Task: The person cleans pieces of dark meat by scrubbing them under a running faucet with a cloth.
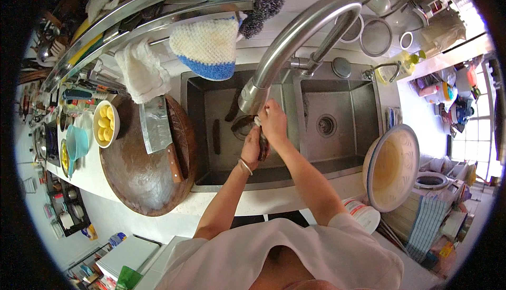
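Observation:
Over the left basin of a steel double sink (247, 185), my left hand (250, 145) grips a dark brown, long vegetable (263, 149), seemingly a root. My right hand (273, 122) is closed around its upper end, where a small pale spot (257, 121) shows; what the fingers cover is hidden. Both hands are just below the spout of the steel faucet (250, 101). Further dark, long pieces lie on the basin floor, one at the left (216, 136) and one farther back (233, 106). Another curved dark piece (242, 123) is near the drain, partly behind my hands.
Left of the sink, a cleaver (157, 126) lies on a round wooden chopping board (134, 171), beside a white bowl of peeled yellow pieces (106, 124). A large enamel basin (391, 167) stands at the right. Cloths (205, 46) hang from the rack above.

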Motion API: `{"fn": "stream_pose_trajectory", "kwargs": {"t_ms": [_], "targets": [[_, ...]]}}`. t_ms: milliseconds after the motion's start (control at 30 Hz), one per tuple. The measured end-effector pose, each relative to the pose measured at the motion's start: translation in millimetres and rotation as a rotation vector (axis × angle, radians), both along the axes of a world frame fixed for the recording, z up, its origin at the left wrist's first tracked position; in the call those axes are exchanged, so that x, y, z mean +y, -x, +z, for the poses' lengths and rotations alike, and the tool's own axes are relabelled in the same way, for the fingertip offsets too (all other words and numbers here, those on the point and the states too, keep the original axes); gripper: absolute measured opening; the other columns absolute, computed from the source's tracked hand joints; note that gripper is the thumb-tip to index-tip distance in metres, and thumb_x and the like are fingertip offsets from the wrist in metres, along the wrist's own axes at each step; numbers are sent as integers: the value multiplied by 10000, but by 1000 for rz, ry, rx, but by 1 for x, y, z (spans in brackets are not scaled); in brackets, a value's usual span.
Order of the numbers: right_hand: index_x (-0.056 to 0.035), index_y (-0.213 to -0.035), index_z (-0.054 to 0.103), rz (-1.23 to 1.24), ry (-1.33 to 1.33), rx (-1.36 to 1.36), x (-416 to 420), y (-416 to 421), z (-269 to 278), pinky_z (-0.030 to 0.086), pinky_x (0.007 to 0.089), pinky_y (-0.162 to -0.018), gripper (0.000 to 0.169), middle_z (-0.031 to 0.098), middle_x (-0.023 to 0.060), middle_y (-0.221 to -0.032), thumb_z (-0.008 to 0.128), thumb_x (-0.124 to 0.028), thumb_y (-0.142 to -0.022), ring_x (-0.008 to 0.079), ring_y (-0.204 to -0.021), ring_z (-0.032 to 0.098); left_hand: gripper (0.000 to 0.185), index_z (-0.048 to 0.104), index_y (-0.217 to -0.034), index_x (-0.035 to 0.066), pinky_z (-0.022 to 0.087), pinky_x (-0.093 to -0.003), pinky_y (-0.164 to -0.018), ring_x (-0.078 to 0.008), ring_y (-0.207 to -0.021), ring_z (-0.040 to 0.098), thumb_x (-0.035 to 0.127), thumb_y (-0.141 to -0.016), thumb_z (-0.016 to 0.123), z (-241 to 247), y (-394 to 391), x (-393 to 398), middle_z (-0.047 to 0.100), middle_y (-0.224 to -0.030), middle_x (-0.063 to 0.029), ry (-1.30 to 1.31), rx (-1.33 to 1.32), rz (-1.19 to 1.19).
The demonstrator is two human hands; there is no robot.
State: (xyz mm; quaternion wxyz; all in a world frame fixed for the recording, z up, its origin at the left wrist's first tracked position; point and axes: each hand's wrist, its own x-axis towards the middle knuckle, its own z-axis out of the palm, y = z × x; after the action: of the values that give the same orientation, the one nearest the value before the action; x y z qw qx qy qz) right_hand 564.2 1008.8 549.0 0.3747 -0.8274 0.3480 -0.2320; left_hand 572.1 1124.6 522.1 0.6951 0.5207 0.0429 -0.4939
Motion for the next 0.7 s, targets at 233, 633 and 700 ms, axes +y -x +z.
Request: {"fn": "stream_pose_trajectory", "kwargs": {"t_ms": [233, 633, 700], "targets": [[14, -880, 579, 143, -120, 94, 36, 32, -1, 503, 461, -672, 295, 643, 209, -892, 590, -278, -911, 368, -780, 641, 397, 577, -1140, -4, 474, -297, -718, -154, -776, 593, 321, -1037, 373, -31, -4, 6, 656, -839, -77, -73, -780, 114], [6, -988, 613, -44, -763, 2, -14, 33, 3, 474, 317, -575, 329, 619, 72, -753, 622, -313, -911, 154, -628, 591, 573, 528, -1218, 61, 441, -263, -484, -134, -550, 550, 560, -978, 382, 9, -29, 31, 549, -703, -26, 176, -50, -180], [-9, -1002, 603, 69, -724, -28, 10, 37, 15, 495, 371, -569, 331, 650, 129, -781, 610, -331, -924, 211, -635, 623, 516, 511, -1210, 76, 440, -267, -457, -134, -502, 534, 526, -987, 395, 5, -25, 29, 550, -680, -24, 56, 22, -156]]}}
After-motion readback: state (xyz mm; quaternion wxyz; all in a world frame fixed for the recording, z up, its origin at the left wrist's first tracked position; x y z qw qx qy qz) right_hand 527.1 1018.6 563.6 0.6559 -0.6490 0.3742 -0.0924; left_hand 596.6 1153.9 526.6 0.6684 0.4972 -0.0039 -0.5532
